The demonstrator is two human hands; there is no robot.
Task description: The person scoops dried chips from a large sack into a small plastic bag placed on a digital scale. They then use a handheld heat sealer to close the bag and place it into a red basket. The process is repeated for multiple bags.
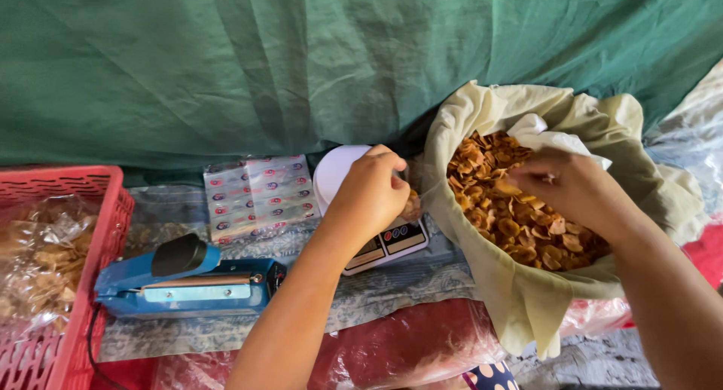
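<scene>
Left hand [369,194] over white scale [343,171], right hand [568,186] among chips [512,217] in cloth sack [527,299].

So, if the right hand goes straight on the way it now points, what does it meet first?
Most likely the fried chips: the right hand points left and down into the cloth-lined sack. Depth is unclear.

Sitting here are one red crate [90,209], one blue heat sealer [188,284], one white scale [361,217], one cloth sack [542,284], and two hands working.

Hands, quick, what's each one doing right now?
Left hand: closed on a small bag over the scale.
Right hand: in the chips; grip cannot be told.
</scene>
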